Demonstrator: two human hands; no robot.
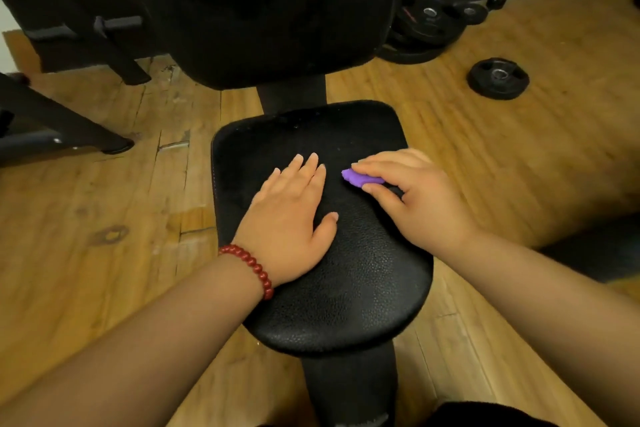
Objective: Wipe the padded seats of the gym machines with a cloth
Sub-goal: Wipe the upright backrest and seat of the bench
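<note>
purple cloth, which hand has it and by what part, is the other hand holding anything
The right hand grips the bunched purple cloth around its middle, one end poking out past the fingers. The left hand holds nothing, lying flat on the padded seat.

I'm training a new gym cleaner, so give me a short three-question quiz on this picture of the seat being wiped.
1. True or false: the left hand lies flat on the black padded seat.
2. Which hand holds the bunched purple cloth? A: the left hand. B: the right hand. C: neither.
3. What round black thing lies alone on the wooden floor, beyond the seat to the right?

Key: 1 true; 2 B; 3 a weight plate.
</note>
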